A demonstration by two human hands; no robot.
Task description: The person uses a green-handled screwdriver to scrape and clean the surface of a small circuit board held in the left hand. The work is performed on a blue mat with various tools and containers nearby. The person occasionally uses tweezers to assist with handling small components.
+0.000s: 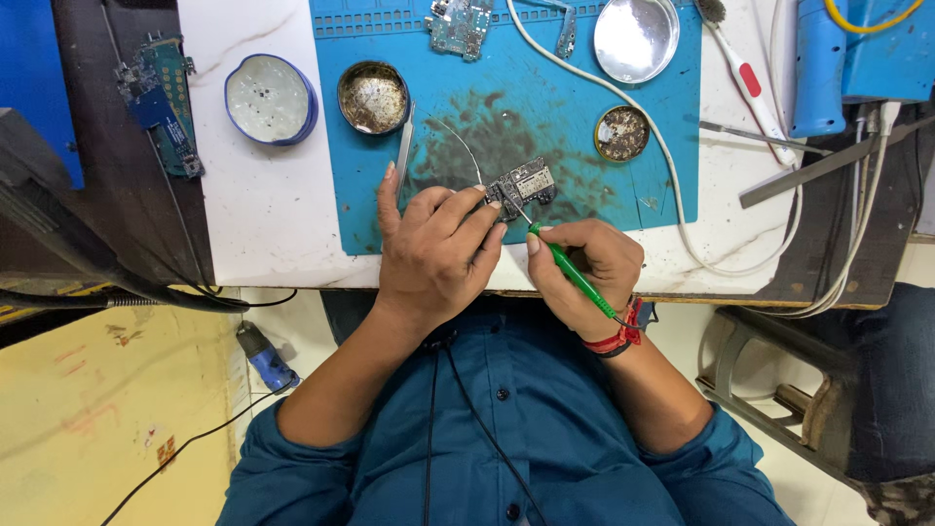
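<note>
- Head view: board lies on the blue mat, at 12 o'clock from the hands.
- Left hand pins the board's left edge with closed fingertips.
- Right hand is closed around a green iron, its tip at the board.
- The board looks light, stiff and fragile; best held by its edges.

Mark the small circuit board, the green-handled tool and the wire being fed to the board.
small circuit board [526,182], head view, on its top face.
green-handled tool [575,275], head view, mid-handle, in the right hand [594,268].
thin wire [458,139], head view, on its bend.
</note>
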